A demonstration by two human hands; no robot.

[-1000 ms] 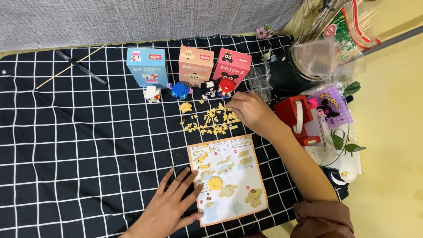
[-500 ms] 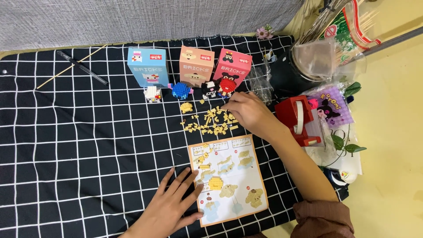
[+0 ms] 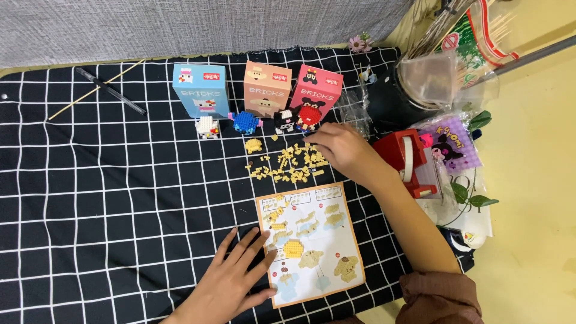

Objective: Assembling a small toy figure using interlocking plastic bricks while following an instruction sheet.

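My left hand (image 3: 231, 282) lies flat with fingers spread on the black checked cloth, its fingertips on the left edge of the orange-bordered instruction sheet (image 3: 312, 240). My right hand (image 3: 342, 150) reaches over the right side of a scatter of small yellow bricks (image 3: 288, 165), fingers curled down onto them; whether it holds a brick is hidden. Behind the bricks stand a blue box (image 3: 201, 90), a tan box (image 3: 267, 88) and a pink box (image 3: 316, 90), with small built figures in white (image 3: 207, 126), blue (image 3: 246, 122) and red-black (image 3: 297, 118) in front.
A red tape dispenser (image 3: 408, 162) sits right of my right hand, beside a purple packet (image 3: 451, 147). A dark container with clear plastic bags (image 3: 414, 90) stands at the back right. A black pen (image 3: 110, 91) and a thin wooden stick (image 3: 90, 93) lie at the back left.
My right hand has stayed over the yellow bricks with only slight finger movement. My left hand has not moved.
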